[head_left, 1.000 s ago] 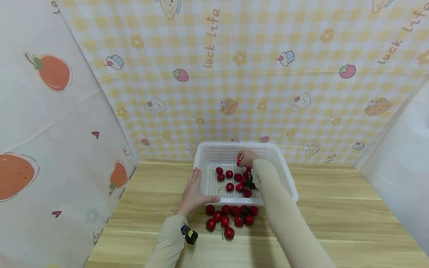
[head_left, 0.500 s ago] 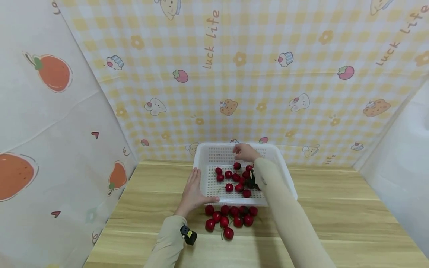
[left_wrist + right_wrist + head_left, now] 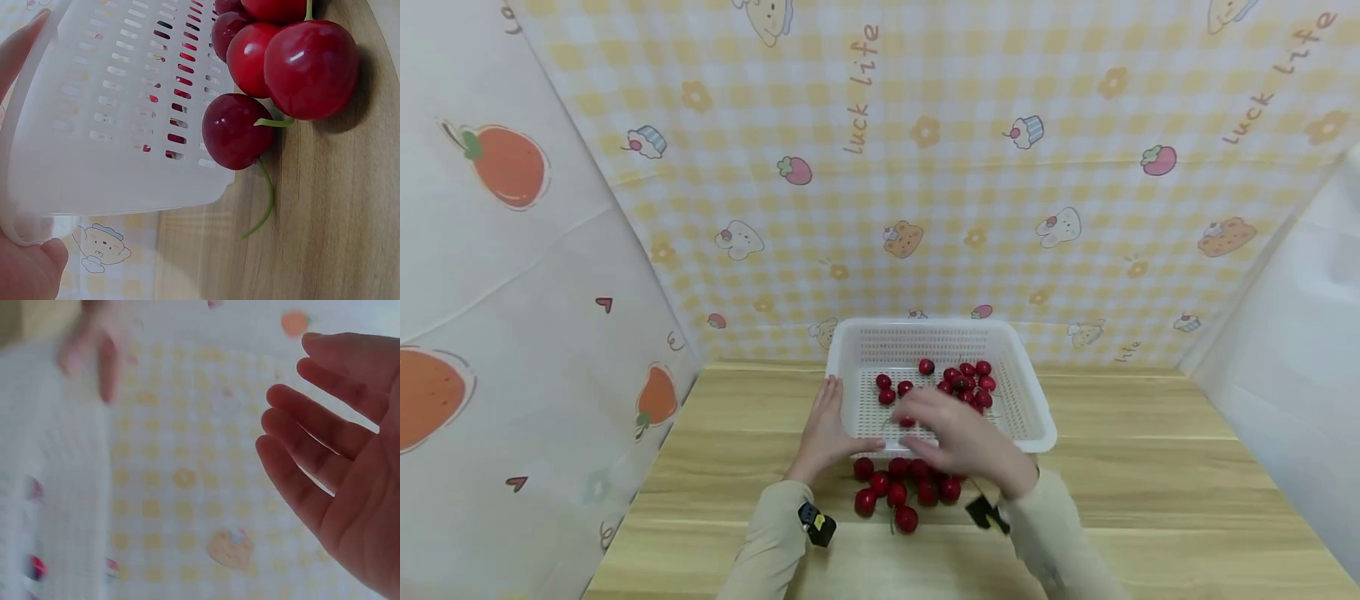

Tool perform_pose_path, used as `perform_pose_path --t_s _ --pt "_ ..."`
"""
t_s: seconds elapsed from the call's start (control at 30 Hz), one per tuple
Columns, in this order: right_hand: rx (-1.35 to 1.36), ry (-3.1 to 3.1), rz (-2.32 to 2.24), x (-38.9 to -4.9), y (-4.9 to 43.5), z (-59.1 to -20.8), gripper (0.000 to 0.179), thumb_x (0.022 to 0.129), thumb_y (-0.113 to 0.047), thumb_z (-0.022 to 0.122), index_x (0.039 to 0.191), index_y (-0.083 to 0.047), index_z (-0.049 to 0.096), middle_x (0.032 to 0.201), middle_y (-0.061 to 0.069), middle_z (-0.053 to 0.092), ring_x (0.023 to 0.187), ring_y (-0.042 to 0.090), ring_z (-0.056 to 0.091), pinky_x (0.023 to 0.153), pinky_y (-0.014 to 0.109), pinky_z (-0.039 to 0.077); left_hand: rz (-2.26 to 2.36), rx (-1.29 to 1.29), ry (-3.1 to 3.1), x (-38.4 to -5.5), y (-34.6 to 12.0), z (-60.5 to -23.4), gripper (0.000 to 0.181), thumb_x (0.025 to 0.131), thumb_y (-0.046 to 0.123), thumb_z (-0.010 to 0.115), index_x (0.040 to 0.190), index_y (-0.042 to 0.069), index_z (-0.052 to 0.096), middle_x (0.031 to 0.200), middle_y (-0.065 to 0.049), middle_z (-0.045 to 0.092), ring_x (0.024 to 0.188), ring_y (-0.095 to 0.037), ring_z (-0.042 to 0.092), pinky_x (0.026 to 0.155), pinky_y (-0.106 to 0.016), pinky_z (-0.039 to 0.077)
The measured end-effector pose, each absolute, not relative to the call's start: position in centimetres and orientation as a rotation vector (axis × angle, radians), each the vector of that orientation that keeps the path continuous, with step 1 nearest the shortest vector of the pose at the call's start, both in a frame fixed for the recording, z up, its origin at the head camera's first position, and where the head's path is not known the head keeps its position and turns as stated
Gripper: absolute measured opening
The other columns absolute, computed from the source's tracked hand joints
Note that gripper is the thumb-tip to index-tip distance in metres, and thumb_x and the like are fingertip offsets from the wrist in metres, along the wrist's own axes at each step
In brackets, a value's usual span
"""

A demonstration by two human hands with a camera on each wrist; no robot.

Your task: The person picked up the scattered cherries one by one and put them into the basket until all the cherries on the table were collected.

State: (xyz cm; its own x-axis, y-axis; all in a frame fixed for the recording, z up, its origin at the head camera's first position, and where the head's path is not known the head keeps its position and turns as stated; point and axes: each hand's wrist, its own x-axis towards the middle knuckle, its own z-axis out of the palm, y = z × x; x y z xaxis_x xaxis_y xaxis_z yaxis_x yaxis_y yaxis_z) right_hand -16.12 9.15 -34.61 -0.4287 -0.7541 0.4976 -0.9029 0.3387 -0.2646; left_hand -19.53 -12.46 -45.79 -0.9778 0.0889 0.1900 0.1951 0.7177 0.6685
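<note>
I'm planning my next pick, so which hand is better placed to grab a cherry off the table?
Probably the right hand: it looks empty, fingers apart, near those cherries. The left hand touches the basket, seemingly steadying it.

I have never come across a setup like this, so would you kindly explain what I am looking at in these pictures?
There is no machine arm here: a person works with two bare hands. The wide picture comes from a camera worn on the head, looking forward and down. The two closer ones come from cameras on the wrists; the right one is partly blurred.

On the wooden table stands a white basket with cherries inside, and more cherries lie in front of it. The left hand rests against the basket's near left corner, thumb along the near rim. The right hand's grip is empty, its fingers apart.
</note>
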Motion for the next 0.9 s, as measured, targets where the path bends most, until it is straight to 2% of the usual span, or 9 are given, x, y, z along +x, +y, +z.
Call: perform_pose_path --t_s 0.13,0.3,0.53,0.9 --pt "1.499 -2.354 0.682 -12.7 9.0 -37.7 0.02 0.076 -0.015 0.069 0.096 -0.012 0.063 0.093 -0.003 0.06 0.084 0.005 0.056 0.076 0.011 0.046 -1.118 -0.216 -2.781 -19.4 -12.4 -45.6 0.127 0.046 0.053 0.083 0.142 -0.002 0.021 0.148 -0.022 0.016 0.138 -0.032 0.011 0.11 -0.047 0.015" --pt "1.493 -2.526 0.653 -10.7 8.8 -41.9 0.019 0.076 -0.015 0.07 0.094 -0.014 0.065 0.094 -0.005 0.058 0.085 0.005 0.053 0.074 0.011 0.046 -1.114 -0.204 -2.787 -19.4 -12.4 -45.5 0.127 0.046 0.054 0.083 0.142 -0.003 0.022 0.148 -0.022 0.016 0.138 -0.031 0.011 0.111 -0.046 0.015" --pt "1.452 -2.652 0.528 -10.5 8.6 -46.9 0.022 0.073 -0.011 0.071 0.095 -0.011 0.067 0.097 -0.004 0.055 0.086 0.007 0.052 0.075 0.016 0.047 -1.095 -0.212 -2.79 -19.5 -12.5 -45.6 0.126 0.048 0.053 0.083 0.141 -0.005 0.022 0.148 -0.023 0.017 0.138 -0.031 0.011 0.111 -0.045 0.015" --pt "1.369 -2.786 0.496 -11.0 8.9 -48.6 0.02 0.077 -0.015 0.07 0.096 -0.016 0.067 0.092 -0.008 0.056 0.08 0.003 0.049 0.07 0.014 0.047 -1.091 -0.2 -2.801 -19.4 -12.4 -45.7 0.128 0.047 0.055 0.082 0.142 -0.004 0.02 0.149 -0.021 0.015 0.138 -0.03 0.01 0.111 -0.044 0.015"
